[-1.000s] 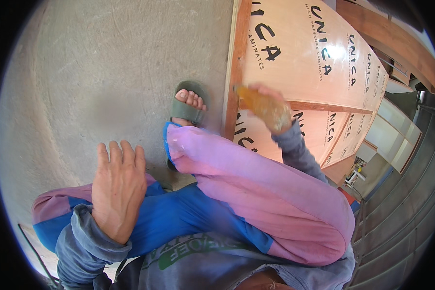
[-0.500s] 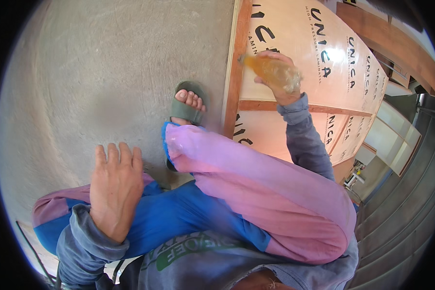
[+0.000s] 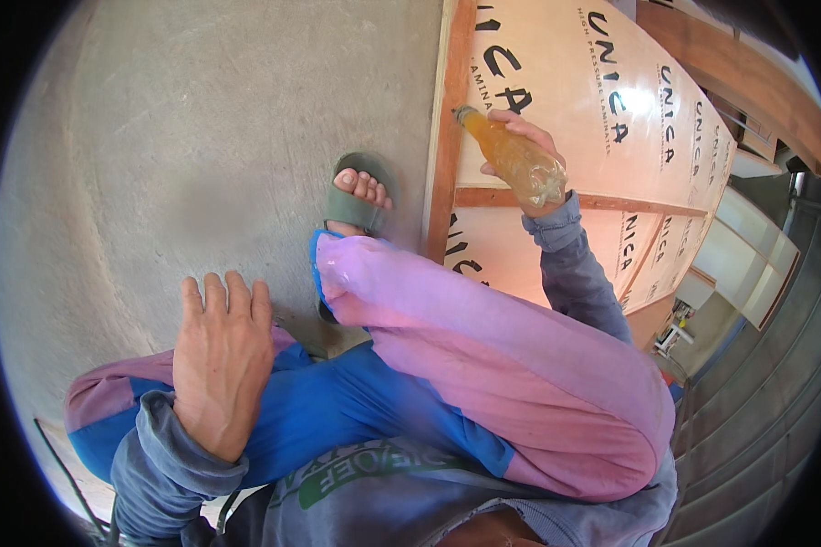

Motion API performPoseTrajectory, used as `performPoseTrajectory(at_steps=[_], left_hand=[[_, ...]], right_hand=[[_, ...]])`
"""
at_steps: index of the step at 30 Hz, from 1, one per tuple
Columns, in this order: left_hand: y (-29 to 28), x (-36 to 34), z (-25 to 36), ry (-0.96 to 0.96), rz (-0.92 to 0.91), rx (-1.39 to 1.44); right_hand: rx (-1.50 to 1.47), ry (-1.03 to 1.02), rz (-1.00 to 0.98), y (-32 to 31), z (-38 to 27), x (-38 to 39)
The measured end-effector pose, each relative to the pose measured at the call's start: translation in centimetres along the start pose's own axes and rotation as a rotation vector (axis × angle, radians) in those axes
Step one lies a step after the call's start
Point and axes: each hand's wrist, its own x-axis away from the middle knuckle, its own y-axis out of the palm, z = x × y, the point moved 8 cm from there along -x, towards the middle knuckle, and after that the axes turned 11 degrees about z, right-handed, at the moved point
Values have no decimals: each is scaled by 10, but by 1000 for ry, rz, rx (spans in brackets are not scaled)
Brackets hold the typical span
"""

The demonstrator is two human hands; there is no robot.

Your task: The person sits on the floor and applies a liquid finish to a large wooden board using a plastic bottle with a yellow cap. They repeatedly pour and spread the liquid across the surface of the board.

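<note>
I see my right hand (image 3: 524,150) with fingers wrapped round the amber bottle (image 3: 511,157), tilted over the laminate sheet (image 3: 566,82); left hand (image 3: 221,360) spread flat on my knee (image 3: 274,410). Squeezing could, I judge, flood glue across the sheet

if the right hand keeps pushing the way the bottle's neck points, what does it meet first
Most likely the wooden strip along the laminate sheet: the right hand aims the bottle up-left at it. Depth is unclear.
</note>
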Motion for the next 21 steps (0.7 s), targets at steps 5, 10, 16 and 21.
performPoseTrajectory(at_steps=[5, 10, 16, 21], left_hand=[[3, 6, -4, -24, 26, 23], [-2, 6, -2, -16, 49, -17], [7, 3, 3, -52, -150, 108], [-1, 3, 3, -46, -112, 90]], right_hand=[[103, 216, -244, 2, -3, 62], [121, 150, -451, 26, -19, 88], [-28, 91, -99, 15, 6, 6], [-8, 33, 45, -17, 11, -24]])
